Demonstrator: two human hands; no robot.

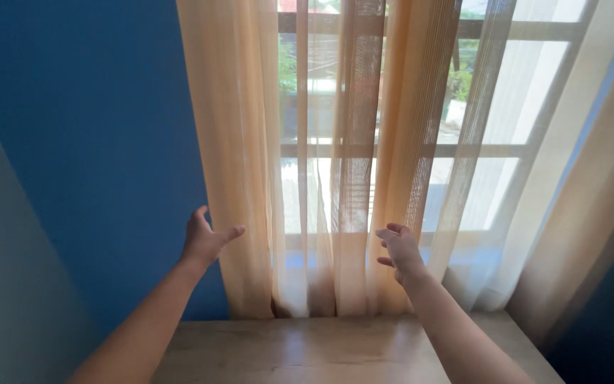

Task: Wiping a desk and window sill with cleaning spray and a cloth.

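We see both hands spread open: left hand [204, 240] at the curtain [239, 163] edge, right hand [399, 249] seemingly brushing its folds.

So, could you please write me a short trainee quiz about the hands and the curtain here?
1. True or false: the left hand grips the sheer peach curtain.
2. Which hand is in front of the curtain folds: A left, B right?
3. What colour is the wall behind the left hand?

Key: 1 false, it is open beside the curtain's edge, fingers spread. 2 B, the right hand. 3 blue.
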